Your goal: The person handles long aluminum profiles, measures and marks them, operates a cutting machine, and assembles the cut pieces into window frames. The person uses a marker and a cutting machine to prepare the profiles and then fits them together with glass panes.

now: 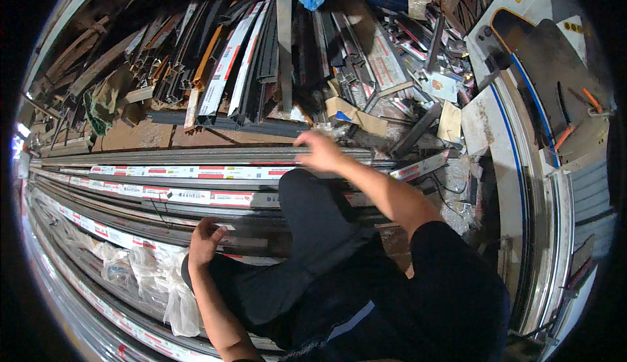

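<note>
My left hand point(205, 240) is beside my bent left knee, over the stacked long profiles. Its fingers are curled together, and a small pale bit shows at the fingertips; I cannot make out what it is. My right hand point(319, 152) reaches forward past my other knee, fingers apart and slightly bent, with nothing seen in it. Beneath and around it run long metal profiles point(163, 157), several of them wrapped in white and red printed film point(189, 195). Whether the right fingertips touch the profiles cannot be told.
Many profile offcuts point(225, 62) lean at the back beside a grey upright post point(285, 42). Scrap and cardboard pieces point(356, 115) litter the back right. Crumpled clear plastic point(179, 290) lies at left. A white machine point(503, 127) with a dark panel stands at right.
</note>
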Demonstrator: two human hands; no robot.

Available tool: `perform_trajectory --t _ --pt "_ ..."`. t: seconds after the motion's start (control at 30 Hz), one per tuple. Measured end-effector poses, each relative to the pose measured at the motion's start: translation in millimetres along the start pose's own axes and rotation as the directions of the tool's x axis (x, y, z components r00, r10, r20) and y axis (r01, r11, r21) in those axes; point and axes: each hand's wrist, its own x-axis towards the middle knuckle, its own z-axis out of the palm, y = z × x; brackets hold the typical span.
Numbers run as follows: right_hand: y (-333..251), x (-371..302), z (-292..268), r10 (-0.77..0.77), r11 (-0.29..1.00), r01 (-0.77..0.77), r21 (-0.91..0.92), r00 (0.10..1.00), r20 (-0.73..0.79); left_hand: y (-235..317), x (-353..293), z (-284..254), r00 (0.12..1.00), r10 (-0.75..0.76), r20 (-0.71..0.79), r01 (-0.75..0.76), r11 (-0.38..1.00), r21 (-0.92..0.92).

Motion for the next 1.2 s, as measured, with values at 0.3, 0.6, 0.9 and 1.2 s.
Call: perform_trajectory --t 0.3,0.6,0.9,1.2 --pt "-82 31 150 0.235 0.919 0.048 -0.391 0.731 0.641 6 -19 0 0.998 -0.028 -0.051 0.028 1.000 -0.004" --pt "-87 30 156 0.373 0.858 0.082 -0.507 0.579 0.725 27 -49 2 0.992 0.047 -0.116 -0.040 0.998 0.055" --pt "-89 32 154 0.399 0.869 -0.001 -0.495 0.594 0.699 12 -39 2 0.994 -0.028 -0.109 0.030 0.999 0.016" --pt "-84 34 156 0.400 0.868 0.002 -0.496 0.590 0.702 -2 -21 0 0.986 -0.106 -0.129 0.118 0.989 0.094"
